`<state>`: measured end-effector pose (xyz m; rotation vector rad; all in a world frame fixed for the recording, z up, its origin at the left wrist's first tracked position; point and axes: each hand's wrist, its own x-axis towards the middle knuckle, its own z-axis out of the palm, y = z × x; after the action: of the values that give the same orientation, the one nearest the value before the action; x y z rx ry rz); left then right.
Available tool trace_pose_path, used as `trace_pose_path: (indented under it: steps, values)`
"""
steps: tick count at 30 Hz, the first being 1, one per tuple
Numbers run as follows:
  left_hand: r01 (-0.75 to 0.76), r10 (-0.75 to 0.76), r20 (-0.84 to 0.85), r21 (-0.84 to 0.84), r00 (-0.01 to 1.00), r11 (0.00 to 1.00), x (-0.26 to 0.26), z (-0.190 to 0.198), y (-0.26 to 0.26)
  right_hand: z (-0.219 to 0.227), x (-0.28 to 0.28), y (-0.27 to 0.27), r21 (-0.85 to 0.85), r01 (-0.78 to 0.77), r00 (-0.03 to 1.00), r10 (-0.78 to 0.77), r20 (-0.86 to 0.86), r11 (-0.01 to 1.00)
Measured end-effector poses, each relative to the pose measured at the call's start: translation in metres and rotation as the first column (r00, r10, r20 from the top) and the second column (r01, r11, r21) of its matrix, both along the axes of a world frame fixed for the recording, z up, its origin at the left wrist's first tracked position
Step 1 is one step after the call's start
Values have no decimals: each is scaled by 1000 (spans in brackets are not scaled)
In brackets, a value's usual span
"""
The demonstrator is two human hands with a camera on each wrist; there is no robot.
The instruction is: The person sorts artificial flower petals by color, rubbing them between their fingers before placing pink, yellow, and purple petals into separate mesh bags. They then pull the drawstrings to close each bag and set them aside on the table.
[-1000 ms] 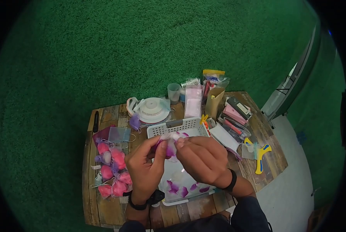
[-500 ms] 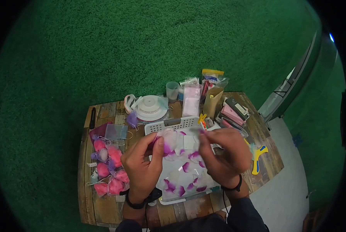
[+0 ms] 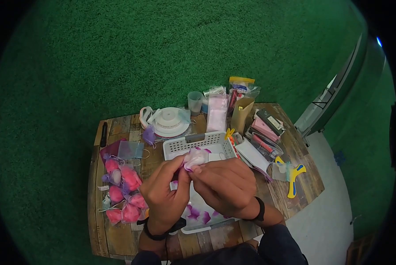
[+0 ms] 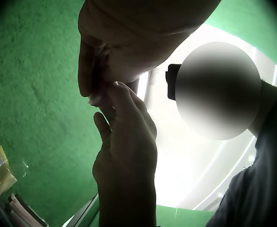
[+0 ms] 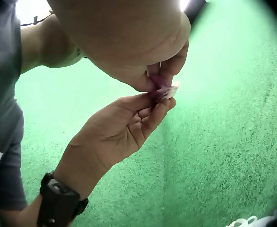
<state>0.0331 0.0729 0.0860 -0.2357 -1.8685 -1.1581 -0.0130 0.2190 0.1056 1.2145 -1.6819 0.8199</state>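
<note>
White artificial flower petals with purple edges [image 3: 195, 159] are bunched between both hands, above a white plastic basket [image 3: 173, 145]. My left hand [image 3: 165, 190] pinches the bunch from the left between thumb and fingers. From the right, my right hand [image 3: 226, 183] pinches it too, with thumb and fingertips right at the left fingertips. In the right wrist view the petals [image 5: 164, 91] stick out between the two sets of fingertips, purple near the right hand and white at the outer end. Loose purple-and-white petals [image 3: 204, 216] lie in the basket, partly hidden by the hands and forearms.
Pink-filled drawstring pouches [image 3: 131, 179] lie on the wooden table [image 3: 114, 240] at the left. Behind the basket stand a white ribbon reel [image 3: 169, 120] and a translucent cup [image 3: 195, 104]. A yellow-and-blue Y-shaped tool [image 3: 292, 187] lies at the right.
The right hand moved away to the right from the bunch, uncovering more petals in the basket, then came back to pinch the petals beside the left fingertips. The left hand kept its hold.
</note>
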Motion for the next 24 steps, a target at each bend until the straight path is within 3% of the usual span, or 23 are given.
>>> trace_pose_path:
  steps: [2, 7, 9, 11, 18, 24]
  values:
    - [16, -16, 10, 21, 1000, 1000, 1, 2, 0, -2, -4, -2, -79, -71, 995, 76, 59, 994]
    - [46, -48, 40, 62, 998, 997, 3, 1, -1, -4, -4, -1, -84, -107, 991, 113, 74, 991]
    - [198, -224, 65, 271, 972, 942, 4, 1, -2, -4, -3, 0, -94, -125, 989, 132, 73, 988]
    - [202, -231, 66, 295, 971, 934, 6, 1, -2, -2, 0, 1, -38, -62, 998, 62, 10, 997]
    - [174, -224, 102, 358, 969, 917, 8, 5, -2, -6, -2, -1, -18, -71, 997, 71, -34, 997]
    - [181, -213, 65, 330, 975, 926, 8, 0, 2, -9, 8, 10, 12, 101, 992, -100, -73, 995]
